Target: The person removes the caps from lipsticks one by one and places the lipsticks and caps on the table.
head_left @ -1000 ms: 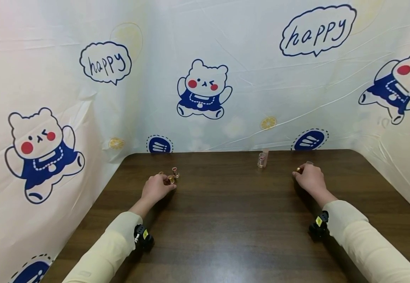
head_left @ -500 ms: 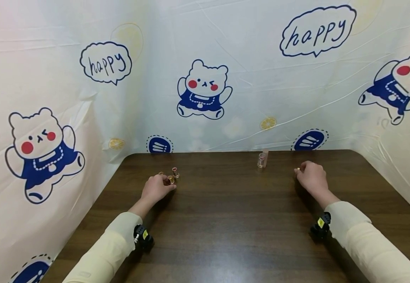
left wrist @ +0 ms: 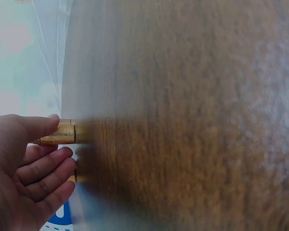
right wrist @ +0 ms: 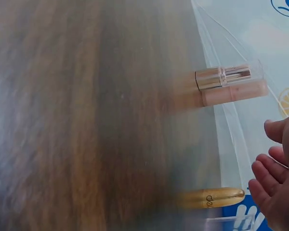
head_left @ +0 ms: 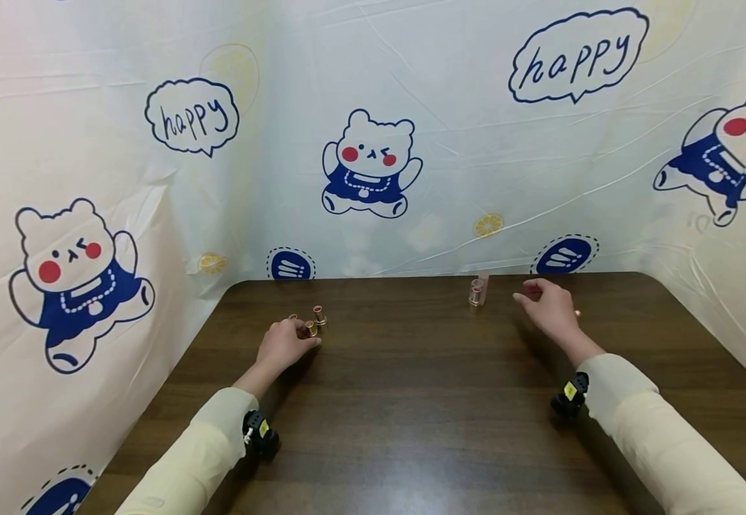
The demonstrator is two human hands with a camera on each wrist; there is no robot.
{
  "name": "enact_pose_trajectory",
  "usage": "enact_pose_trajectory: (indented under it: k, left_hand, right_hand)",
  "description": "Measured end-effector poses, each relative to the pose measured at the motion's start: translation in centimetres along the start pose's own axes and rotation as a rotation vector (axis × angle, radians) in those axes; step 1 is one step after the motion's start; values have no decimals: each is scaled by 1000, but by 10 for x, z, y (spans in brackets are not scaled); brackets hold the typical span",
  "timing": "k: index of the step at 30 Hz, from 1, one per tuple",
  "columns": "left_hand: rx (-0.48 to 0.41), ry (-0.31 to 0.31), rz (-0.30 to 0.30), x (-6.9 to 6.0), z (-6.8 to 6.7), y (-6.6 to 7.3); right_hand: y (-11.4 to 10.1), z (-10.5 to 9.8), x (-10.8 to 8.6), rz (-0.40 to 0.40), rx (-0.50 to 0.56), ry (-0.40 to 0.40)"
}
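My left hand (head_left: pixel 280 343) pinches a gold lipstick tube (left wrist: pixel 60 134) between thumb and index finger, its base at the table; the other fingers lie loosely beside it. Close by stand a copper-coloured tube (head_left: pixel 319 315) and another gold one, mostly hidden behind the hand. On the right, my right hand (head_left: pixel 548 307) hovers over the table, fingers relaxed and holding nothing. To its left stand a clear-capped lipstick (right wrist: pixel 221 78) and a slim pink tube (right wrist: pixel 235 94), side by side. A gold tube with dark lettering (right wrist: pixel 211 198) stands upright on the hand's other side.
The brown wooden table (head_left: pixel 398 400) ends at a printed cloth backdrop (head_left: pixel 450 143) close behind the tubes. A clear piece (right wrist: pixel 231 224) shows partly at the bottom of the right wrist view. Each wrist wears a black camera.
The right hand has let go of the gold tube, which now stands to its right, and has moved left towards the clear-capped lipstick. The left hand has stayed in place.
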State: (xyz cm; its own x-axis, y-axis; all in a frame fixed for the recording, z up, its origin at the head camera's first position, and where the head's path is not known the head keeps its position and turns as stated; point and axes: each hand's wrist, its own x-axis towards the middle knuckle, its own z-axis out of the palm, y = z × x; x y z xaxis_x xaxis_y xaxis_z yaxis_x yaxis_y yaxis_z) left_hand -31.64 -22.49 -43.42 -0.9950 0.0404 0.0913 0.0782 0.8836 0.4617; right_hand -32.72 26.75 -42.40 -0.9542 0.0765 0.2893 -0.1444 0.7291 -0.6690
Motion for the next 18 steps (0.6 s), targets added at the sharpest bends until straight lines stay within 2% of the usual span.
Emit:
enact_pose_trajectory:
  k: [10,18]
  left_hand:
    - [-2,-2,-5,1,2,-2]
    - [-12,-9,-8,0,1,-3]
  right_hand:
    - [0,10,10,76,134,-33]
    - [-5,20,19,77,206,-101]
